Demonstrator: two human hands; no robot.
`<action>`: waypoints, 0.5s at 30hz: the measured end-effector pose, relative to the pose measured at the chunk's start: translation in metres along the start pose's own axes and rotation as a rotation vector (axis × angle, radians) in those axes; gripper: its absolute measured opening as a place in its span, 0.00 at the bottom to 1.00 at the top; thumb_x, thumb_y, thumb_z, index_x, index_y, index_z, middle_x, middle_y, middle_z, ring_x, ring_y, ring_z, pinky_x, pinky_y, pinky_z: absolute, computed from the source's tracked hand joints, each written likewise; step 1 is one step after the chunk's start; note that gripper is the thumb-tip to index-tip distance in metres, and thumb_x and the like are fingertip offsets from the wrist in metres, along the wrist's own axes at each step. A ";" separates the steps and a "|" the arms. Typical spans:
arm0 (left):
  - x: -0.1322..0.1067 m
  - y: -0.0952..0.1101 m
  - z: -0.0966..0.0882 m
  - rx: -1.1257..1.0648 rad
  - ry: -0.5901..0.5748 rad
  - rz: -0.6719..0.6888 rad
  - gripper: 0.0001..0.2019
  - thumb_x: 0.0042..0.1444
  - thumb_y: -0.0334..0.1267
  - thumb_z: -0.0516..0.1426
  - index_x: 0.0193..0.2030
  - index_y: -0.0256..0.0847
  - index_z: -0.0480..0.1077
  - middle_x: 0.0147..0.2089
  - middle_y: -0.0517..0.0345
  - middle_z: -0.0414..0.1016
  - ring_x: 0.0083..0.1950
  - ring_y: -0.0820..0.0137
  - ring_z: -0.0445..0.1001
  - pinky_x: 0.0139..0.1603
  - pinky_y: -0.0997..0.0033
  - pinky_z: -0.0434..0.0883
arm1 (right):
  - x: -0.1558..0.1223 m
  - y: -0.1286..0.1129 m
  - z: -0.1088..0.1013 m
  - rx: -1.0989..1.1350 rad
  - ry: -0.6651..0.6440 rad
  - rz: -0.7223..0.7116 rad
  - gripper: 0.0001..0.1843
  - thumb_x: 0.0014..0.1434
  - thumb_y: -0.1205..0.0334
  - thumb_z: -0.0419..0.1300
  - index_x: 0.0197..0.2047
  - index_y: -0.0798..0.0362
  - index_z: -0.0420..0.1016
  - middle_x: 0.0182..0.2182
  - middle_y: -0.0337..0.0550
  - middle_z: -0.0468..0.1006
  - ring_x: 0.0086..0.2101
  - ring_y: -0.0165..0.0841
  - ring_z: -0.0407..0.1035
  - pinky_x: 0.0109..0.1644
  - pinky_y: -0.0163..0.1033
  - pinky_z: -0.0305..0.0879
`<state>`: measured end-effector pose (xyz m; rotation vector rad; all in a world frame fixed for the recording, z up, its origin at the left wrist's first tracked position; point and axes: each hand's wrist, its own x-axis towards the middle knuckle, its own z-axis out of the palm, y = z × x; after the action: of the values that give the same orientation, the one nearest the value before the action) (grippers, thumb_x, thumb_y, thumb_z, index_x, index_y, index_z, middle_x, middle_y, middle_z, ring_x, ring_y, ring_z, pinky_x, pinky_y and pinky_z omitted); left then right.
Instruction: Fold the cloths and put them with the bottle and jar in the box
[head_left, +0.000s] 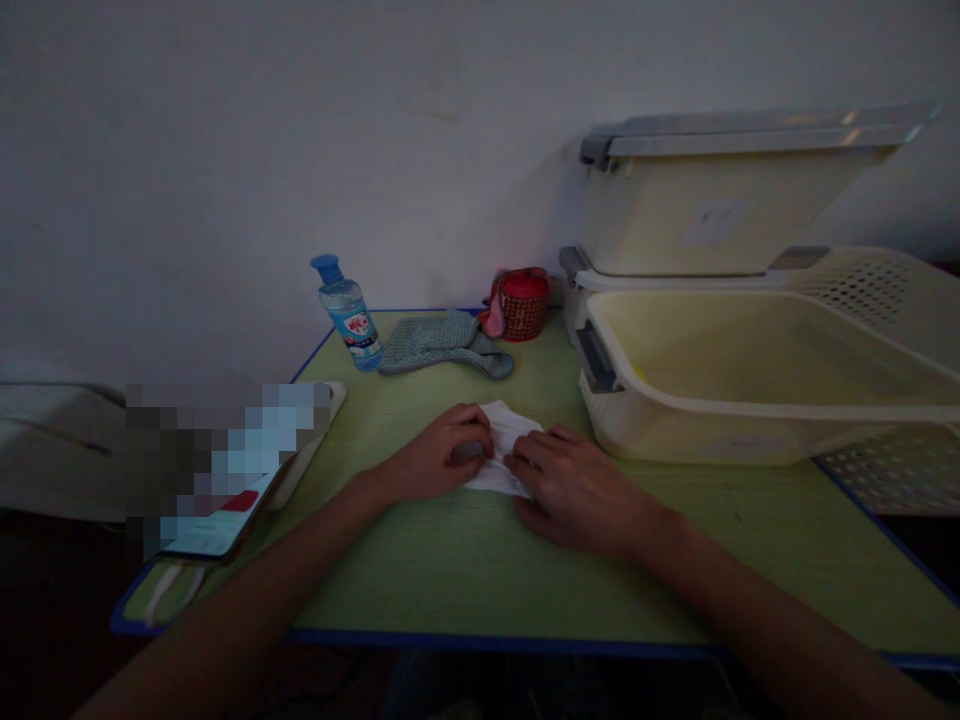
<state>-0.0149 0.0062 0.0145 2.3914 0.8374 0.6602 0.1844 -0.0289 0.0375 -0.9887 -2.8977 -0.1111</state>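
In the head view, both of your hands meet over a small white cloth (510, 425) that lies near the middle of the green table (450, 590). Your left hand (444, 455) is mostly closed: its fingers curl round so that the fingertips and thumb come together at the cloth's left side, pinching it, with a small hollow inside the curl. Your right hand (576, 485) is half curled, back of the hand up, its bent fingertips touching the cloth's right side and its thumb tucked low; you can't tell from here whether those fingers grip the cloth or only press on it. Your two sets of fingertips are near each other but apart, with a strip of white showing between them. Beyond your hands, toward the wall (225, 150), a crumpled grey cloth (442, 342) lies flat, with a clear bottle (354, 320) with a blue cap standing just beside its left end. A small red basket (525, 305) sits behind the grey cloth's right end. To your right is an open cream tub (690, 435) with a grey handle; behind it rises a cream box (652, 215) under a pale lid (750, 140). To your left, near the table's edge, a phone (206, 535) leans at a slant, much of its screen blurred out.
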 end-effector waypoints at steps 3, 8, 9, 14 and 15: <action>-0.001 0.004 -0.002 0.064 -0.039 -0.009 0.06 0.48 0.28 0.53 0.35 0.38 0.65 0.40 0.55 0.63 0.46 0.67 0.63 0.49 0.66 0.63 | -0.001 0.000 -0.001 -0.008 -0.001 -0.029 0.14 0.55 0.61 0.55 0.42 0.59 0.72 0.35 0.49 0.74 0.38 0.39 0.67 0.45 0.45 0.59; -0.003 0.007 -0.004 0.209 -0.111 0.021 0.18 0.46 0.39 0.59 0.44 0.37 0.63 0.44 0.51 0.63 0.48 0.63 0.61 0.51 0.61 0.62 | -0.001 0.001 -0.001 -0.024 0.032 -0.049 0.09 0.55 0.68 0.54 0.38 0.58 0.72 0.32 0.47 0.74 0.36 0.37 0.68 0.44 0.43 0.59; -0.004 0.008 -0.004 0.239 -0.126 0.032 0.21 0.45 0.42 0.60 0.45 0.37 0.63 0.45 0.51 0.62 0.48 0.62 0.61 0.51 0.60 0.62 | -0.002 0.001 -0.001 -0.022 0.040 -0.047 0.08 0.55 0.69 0.54 0.37 0.58 0.72 0.32 0.47 0.75 0.35 0.37 0.68 0.43 0.43 0.59; -0.004 0.009 -0.003 0.359 -0.146 0.052 0.21 0.45 0.44 0.60 0.44 0.36 0.64 0.45 0.50 0.63 0.48 0.61 0.61 0.51 0.60 0.62 | -0.001 0.004 0.001 0.027 0.027 -0.005 0.09 0.55 0.70 0.52 0.36 0.57 0.73 0.31 0.47 0.75 0.34 0.35 0.69 0.41 0.41 0.59; -0.004 0.009 -0.002 0.375 -0.139 0.052 0.19 0.46 0.43 0.59 0.44 0.37 0.64 0.45 0.50 0.64 0.48 0.62 0.61 0.51 0.60 0.62 | 0.000 0.005 0.001 0.045 0.020 0.012 0.09 0.55 0.70 0.52 0.36 0.57 0.73 0.31 0.47 0.76 0.34 0.34 0.69 0.41 0.40 0.59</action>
<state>-0.0152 -0.0020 0.0202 2.7643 0.9064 0.3743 0.1878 -0.0249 0.0364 -0.9919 -2.8627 -0.0549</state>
